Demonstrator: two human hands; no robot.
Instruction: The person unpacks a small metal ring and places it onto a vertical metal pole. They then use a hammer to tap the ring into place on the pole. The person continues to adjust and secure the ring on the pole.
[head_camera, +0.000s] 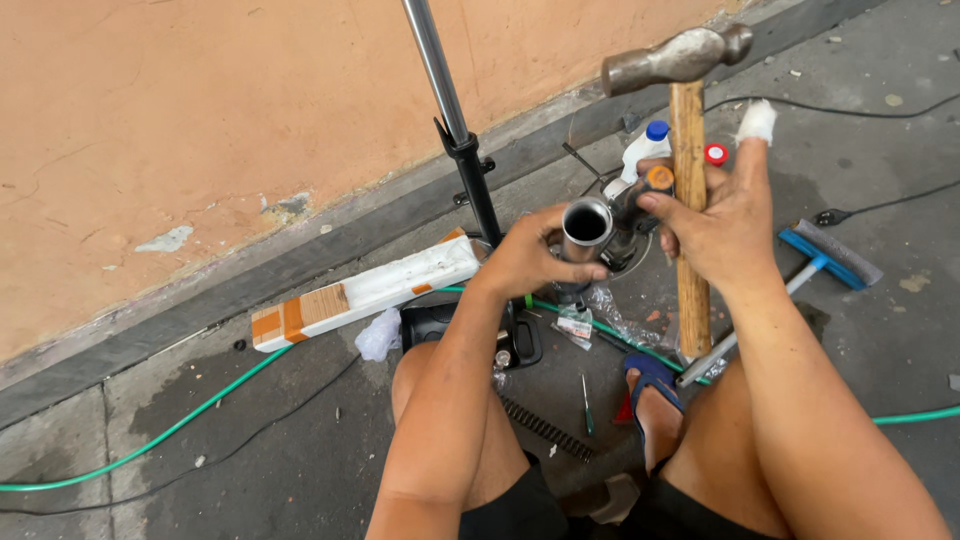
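A peach plaster wall (200, 130), chipped in patches, runs along the far edge of the grey concrete floor (300, 450). On that floor, near the wall's foot, lies a long white rectangular box (370, 290) with orange-brown bands at its left end. A green hose (180, 425) curves across the floor from the left edge. A chrome and black fork leg (455, 130) stands tilted beside the box. Toward the right edge lies a blue-headed squeegee (820, 255). A white plastic bottle (648, 148) with a blue cap stands behind the hands.

The right hand (725, 225) is wrapped around the wooden handle of a hammer (688, 180), steel head up, its forefinger bandaged in white and stretched out. The left hand (525, 255) is curled round a shiny metal tube (586, 228), open end up, held above the knees. Small clear plastic packets (575, 325) with labels lie below it.
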